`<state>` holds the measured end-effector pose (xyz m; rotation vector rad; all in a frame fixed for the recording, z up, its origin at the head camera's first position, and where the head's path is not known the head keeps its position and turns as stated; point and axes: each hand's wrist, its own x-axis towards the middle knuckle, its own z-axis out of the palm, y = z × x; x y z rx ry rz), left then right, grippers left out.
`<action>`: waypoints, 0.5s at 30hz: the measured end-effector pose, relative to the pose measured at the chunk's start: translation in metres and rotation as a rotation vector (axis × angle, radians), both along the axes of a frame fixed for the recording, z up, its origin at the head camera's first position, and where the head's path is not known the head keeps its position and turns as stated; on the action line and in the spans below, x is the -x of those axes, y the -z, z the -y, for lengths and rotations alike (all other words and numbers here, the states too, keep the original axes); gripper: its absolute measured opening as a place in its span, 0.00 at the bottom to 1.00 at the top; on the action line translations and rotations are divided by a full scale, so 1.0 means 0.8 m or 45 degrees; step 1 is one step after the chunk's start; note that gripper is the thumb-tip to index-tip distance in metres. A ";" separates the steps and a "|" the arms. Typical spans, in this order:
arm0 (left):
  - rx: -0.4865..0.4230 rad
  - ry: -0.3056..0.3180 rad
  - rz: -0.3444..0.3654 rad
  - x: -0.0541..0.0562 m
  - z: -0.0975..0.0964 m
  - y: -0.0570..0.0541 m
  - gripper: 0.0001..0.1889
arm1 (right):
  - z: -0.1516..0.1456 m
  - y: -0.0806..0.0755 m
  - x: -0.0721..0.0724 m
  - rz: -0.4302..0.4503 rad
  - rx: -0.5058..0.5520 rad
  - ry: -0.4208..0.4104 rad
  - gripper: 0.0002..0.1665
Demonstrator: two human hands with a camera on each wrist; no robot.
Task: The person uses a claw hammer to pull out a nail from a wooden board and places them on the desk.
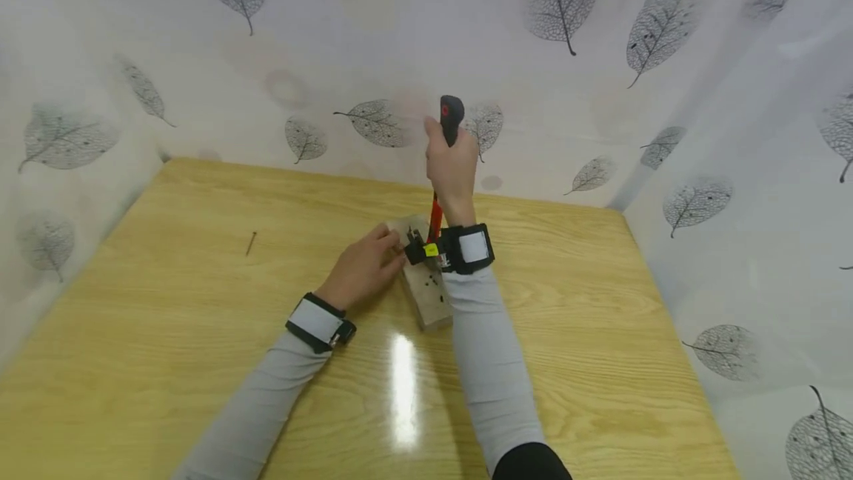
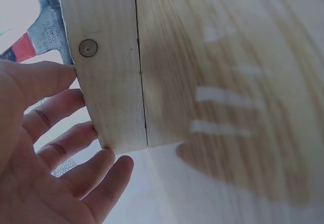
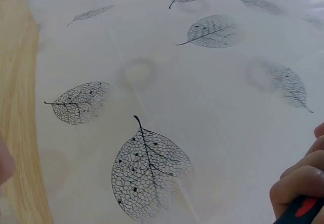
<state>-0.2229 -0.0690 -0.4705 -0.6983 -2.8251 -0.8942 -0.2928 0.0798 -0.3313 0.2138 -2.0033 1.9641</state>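
My right hand (image 1: 455, 169) grips the black handle of a claw hammer (image 1: 452, 111), which stands nearly upright with its red shaft pointing down. In the left wrist view the grey metal hammer head (image 2: 49, 34) is against the edge of a pale wooden block (image 2: 114, 87). Several dark nails (image 1: 415, 233) stick up from the block near the right wrist strap, which partly hides that spot. My left hand (image 1: 363, 267) touches the block's left side with its fingertips. At the right wrist view's lower right, curled fingers (image 3: 304, 176) wrap the handle.
A loose nail (image 1: 250, 243) lies on the wooden table (image 1: 200, 302) to the left. Small dark marks dot the block's near half. Behind and beside the table hangs a pale leaf-patterned covering (image 1: 400, 43), close to the hammer handle.
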 end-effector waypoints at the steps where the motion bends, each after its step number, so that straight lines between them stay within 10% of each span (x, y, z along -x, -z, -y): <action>1: -0.003 0.001 -0.002 -0.001 0.000 0.000 0.09 | -0.005 0.001 -0.006 -0.033 0.060 -0.013 0.25; 15: -0.029 0.007 0.042 -0.006 -0.003 -0.008 0.08 | -0.048 0.011 -0.053 -0.411 0.374 -0.158 0.20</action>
